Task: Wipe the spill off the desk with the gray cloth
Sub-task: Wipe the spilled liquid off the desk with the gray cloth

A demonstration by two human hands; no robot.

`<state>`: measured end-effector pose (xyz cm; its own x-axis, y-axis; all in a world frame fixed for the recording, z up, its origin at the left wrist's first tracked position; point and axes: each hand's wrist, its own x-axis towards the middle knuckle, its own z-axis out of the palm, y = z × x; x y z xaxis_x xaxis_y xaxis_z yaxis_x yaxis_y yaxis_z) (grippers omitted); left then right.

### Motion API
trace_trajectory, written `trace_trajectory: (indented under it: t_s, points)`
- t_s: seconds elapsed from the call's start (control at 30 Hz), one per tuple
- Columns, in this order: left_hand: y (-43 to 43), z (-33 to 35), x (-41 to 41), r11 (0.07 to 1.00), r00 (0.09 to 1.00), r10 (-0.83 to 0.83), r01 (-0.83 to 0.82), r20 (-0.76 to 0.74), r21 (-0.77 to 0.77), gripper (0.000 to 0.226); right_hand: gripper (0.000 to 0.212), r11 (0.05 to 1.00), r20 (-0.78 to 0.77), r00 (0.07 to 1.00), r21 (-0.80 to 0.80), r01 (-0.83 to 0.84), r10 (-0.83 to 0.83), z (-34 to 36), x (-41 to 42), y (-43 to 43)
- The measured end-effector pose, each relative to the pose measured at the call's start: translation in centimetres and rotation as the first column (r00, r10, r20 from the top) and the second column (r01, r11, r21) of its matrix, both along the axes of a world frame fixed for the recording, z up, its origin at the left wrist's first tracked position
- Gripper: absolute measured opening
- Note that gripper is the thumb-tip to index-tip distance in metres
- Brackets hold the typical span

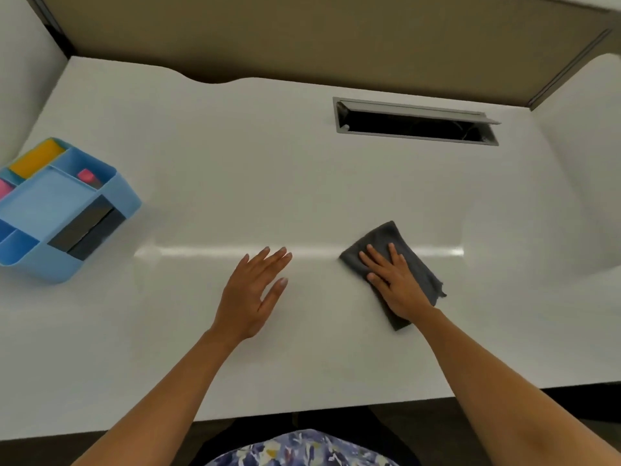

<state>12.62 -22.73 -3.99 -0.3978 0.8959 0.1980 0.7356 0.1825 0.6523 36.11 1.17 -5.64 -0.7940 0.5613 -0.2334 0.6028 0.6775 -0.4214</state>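
Observation:
A gray cloth point(389, 238) lies flat on the white desk point(235, 169), right of centre. My right hand point(395, 282) rests palm down on top of it, fingers spread, pressing it to the surface. My left hand point(253, 294) lies flat on the bare desk to the left of the cloth, fingers apart, holding nothing. I can make out no spill on the desk; a bright streak of reflected light runs across it at the level of my fingertips.
A blue desk organiser point(64, 210) with yellow, pink and dark items stands at the left edge. An open cable slot point(415, 124) with a grey lid sits at the back right. A tan partition point(302, 38) rises behind the desk.

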Motion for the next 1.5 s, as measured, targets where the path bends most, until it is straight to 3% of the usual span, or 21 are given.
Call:
trace_trajectory:
  t_s: [0.1,0.2,0.3,0.47,0.63,0.77,0.87,1.1,1.3,1.4,1.5]
  points:
    - [1.6,0.0,1.3,1.000,1.000,-0.015,0.016,0.005,-0.019,0.044,0.046,0.999,-0.012,1.000,0.044,-0.004,0.004,-0.7,-1.8,-1.3]
    - [3.3,-0.1,2.7,0.999,1.000,-0.020,0.021,0.014,-0.031,0.044,0.045,0.985,-0.054,0.983,-0.001,-0.173,0.173,-0.9,-1.5,-4.1]
    - [4.7,-0.3,3.8,0.998,0.999,-0.042,0.043,0.004,-0.042,0.044,0.045,0.943,-0.072,0.941,-0.019,-0.332,0.330,-1.3,1.0,-7.0]
    - [5.5,-0.8,4.4,0.995,0.998,-0.065,0.065,0.013,-0.079,0.045,0.045,0.921,-0.070,0.919,-0.026,-0.389,0.387,-1.1,7.0,-5.1]
    - [5.0,-0.7,4.5,0.993,0.998,-0.054,0.058,0.041,-0.106,0.049,0.044,0.993,-0.110,0.988,-0.024,-0.114,0.111,-0.4,9.0,2.5]
    - [4.9,-0.4,4.8,0.992,0.996,-0.053,0.060,0.066,-0.112,0.051,0.043,0.987,-0.143,0.977,0.012,0.162,-0.158,-0.8,4.6,6.4]
    - [5.2,-0.1,4.9,0.993,0.996,-0.042,0.050,0.080,-0.105,0.050,0.043,0.971,-0.151,0.962,0.043,0.236,-0.227,-1.3,-0.1,6.2]
    - [4.9,0.9,3.5,0.994,0.979,0.111,-0.105,0.170,-0.043,0.049,0.044,0.987,-0.163,0.974,-0.015,-0.159,0.155,-1.5,-5.8,-3.2]
    - [3.0,0.4,2.7,0.991,0.982,0.118,-0.107,0.145,-0.083,0.049,0.045,0.852,-0.129,0.854,-0.093,-0.516,0.504,-1.6,-0.8,-8.9]
    - [1.9,0.0,2.4,0.988,0.983,0.122,-0.106,0.137,-0.116,0.051,0.044,0.791,-0.126,0.799,-0.119,-0.600,0.588,-1.4,2.7,-7.3]
    - [0.8,-0.2,2.2,0.981,0.985,0.131,-0.113,0.109,-0.154,0.053,0.043,0.811,-0.148,0.820,-0.130,-0.570,0.552,-0.9,3.8,-3.2]
